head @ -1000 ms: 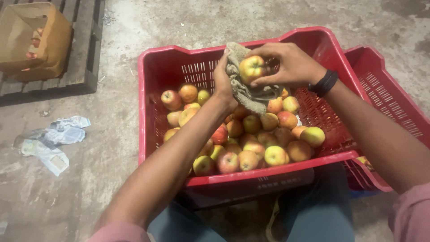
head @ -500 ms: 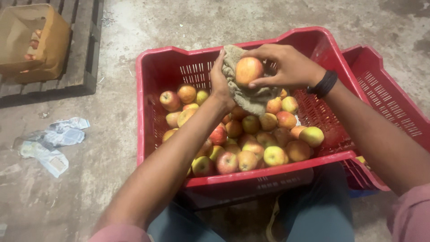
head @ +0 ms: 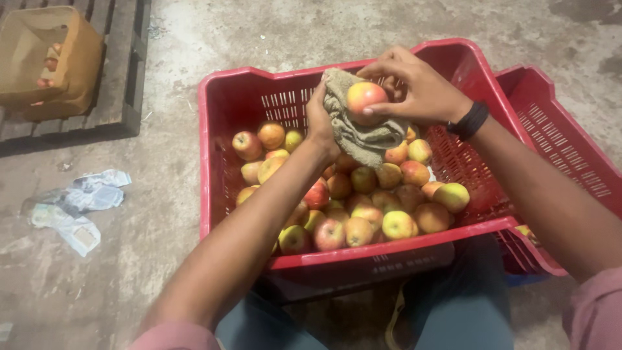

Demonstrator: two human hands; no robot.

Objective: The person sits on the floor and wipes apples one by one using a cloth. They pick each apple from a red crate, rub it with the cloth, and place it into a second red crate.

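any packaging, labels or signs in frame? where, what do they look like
Cardboard box: top left on a wooden pallet, brown, open, fruit inside.
Crumpled wrappers: left on the concrete floor, pale blue-white.
Red crate: centre, plastic, holding apples; dark label panel on its front.

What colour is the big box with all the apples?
The crate is red, seen in the head view.

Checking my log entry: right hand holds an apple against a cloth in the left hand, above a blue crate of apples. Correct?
Not quite. The head view shows the crate is red, not blue. The rest stands: right hand holds the apple against the cloth in the left hand.
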